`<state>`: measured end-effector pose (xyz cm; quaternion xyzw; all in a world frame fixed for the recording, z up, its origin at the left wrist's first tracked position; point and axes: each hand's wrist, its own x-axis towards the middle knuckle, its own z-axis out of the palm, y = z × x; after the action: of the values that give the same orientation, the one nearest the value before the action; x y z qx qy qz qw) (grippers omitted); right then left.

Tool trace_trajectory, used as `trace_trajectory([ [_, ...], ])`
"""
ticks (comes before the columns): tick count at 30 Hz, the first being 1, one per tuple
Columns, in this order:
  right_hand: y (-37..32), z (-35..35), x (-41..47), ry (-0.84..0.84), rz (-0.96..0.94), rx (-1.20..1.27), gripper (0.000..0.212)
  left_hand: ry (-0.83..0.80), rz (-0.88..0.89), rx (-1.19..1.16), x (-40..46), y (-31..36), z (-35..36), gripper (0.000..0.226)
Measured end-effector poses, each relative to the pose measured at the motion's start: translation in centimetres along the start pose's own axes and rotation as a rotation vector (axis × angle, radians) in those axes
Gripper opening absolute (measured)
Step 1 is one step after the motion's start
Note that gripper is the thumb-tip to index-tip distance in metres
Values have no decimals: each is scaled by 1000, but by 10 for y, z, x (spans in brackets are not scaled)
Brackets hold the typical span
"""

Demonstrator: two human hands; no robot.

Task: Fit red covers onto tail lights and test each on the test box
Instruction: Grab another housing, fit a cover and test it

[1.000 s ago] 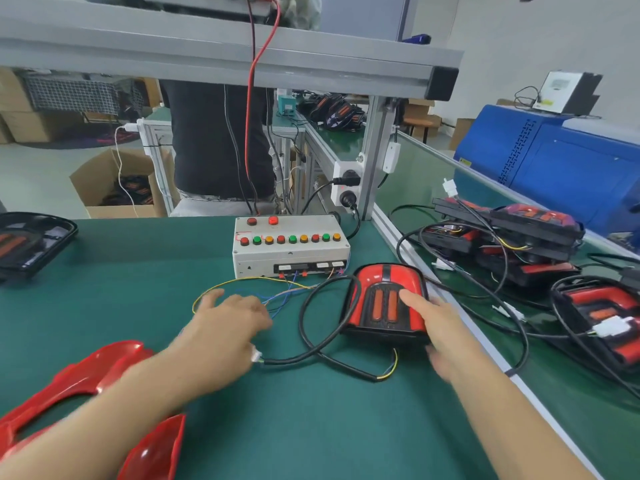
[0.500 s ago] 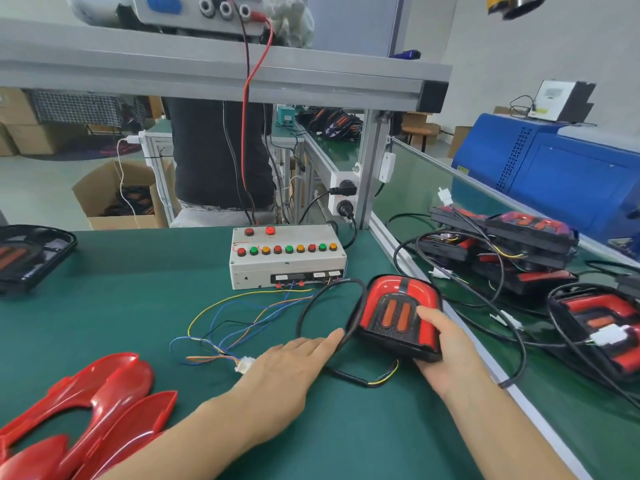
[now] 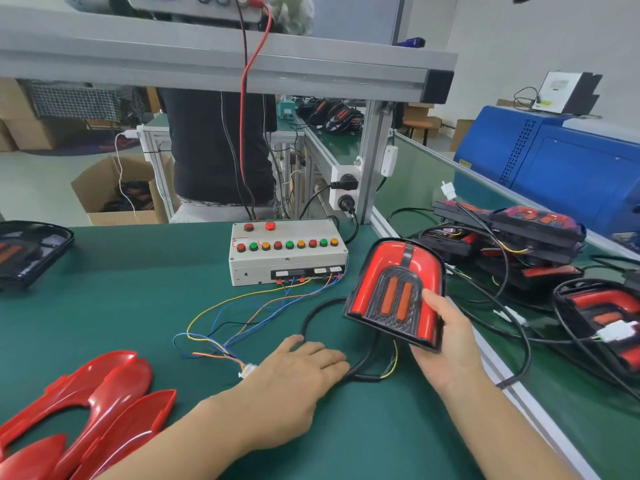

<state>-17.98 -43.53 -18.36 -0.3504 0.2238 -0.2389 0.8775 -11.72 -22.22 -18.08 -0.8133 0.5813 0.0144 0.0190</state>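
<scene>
My right hand [image 3: 446, 344] grips the near right corner of a red-covered tail light [image 3: 394, 289] and holds it tilted up off the green table, thumb on its face. Its black cable [image 3: 360, 368] loops on the table under it. My left hand [image 3: 301, 368] lies flat on the table with straight fingers touching that cable, just right of the white connector [image 3: 247, 370] on the test box's coloured wires. The grey test box [image 3: 287, 251] with its row of coloured buttons stands behind. Loose red covers [image 3: 97, 403] lie at the near left.
Several tail lights with tangled cables [image 3: 512, 244] pile up on the conveyor to the right, past the metal table rail [image 3: 519, 393]. A black tail light housing [image 3: 31, 251] sits at the far left. A person in dark clothes stands behind the bench. A blue machine [image 3: 561, 168] stands at right.
My right hand has lifted and tilted the tail light up off the table. My left hand left the wire connector and slid right onto the black cable.
</scene>
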Motion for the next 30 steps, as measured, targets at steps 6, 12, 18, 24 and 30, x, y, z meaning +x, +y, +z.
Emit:
trace_trajectory([
  [6, 11, -5, 9, -42, 75, -54, 28, 100, 20, -306, -4, -16, -8, 49],
  [12, 15, -4, 13, -137, 49, -287, 41, 343, -551, -364, 18, -89, -38, 47],
  [18, 20, -8, 5, -188, -48, -323, 52, 170, -843, -193, 32, -131, -25, 61],
  [24, 19, -9, 2, -196, -61, -320, 52, 296, -843, 45, 37, -144, -19, 44],
  [30, 19, -12, 5, -205, -39, -302, 54, 393, -826, 79, 33, -143, -16, 49],
])
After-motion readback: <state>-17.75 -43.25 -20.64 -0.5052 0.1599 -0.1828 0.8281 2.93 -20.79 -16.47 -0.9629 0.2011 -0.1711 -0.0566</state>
